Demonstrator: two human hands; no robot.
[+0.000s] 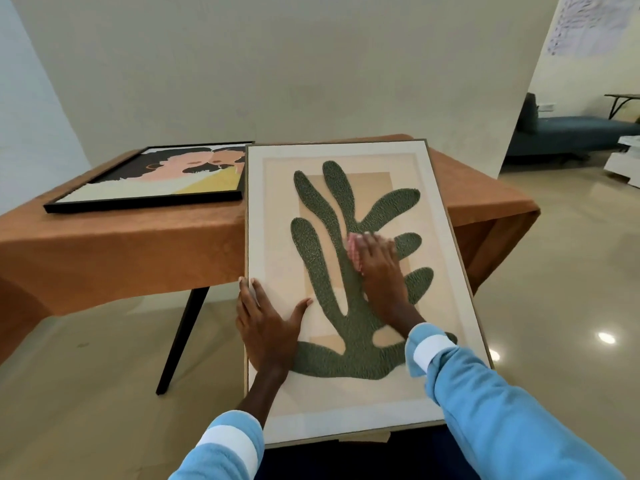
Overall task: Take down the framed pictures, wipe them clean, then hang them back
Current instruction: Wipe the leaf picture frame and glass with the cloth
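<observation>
A large light-framed picture (436, 237) with a green plant shape leans from my lap onto the table edge. My left hand (266, 323) lies flat on its lower left border, fingers at the frame's edge and thumb spread. Over the middle of the plant shape, my right hand (379, 271) presses a pink cloth (354, 249) against the picture; only the cloth's left side shows past the fingers. A black-framed picture (149, 181) of two stylised figures lies flat on the table's left part.
The table (121, 244) wears a rust-orange cloth and stands on dark slanted legs (181, 341) against a plain wall. Glossy tile floor spreads left and right. A blue sofa (568, 129) and a white low unit (627, 161) stand in the room at the far right.
</observation>
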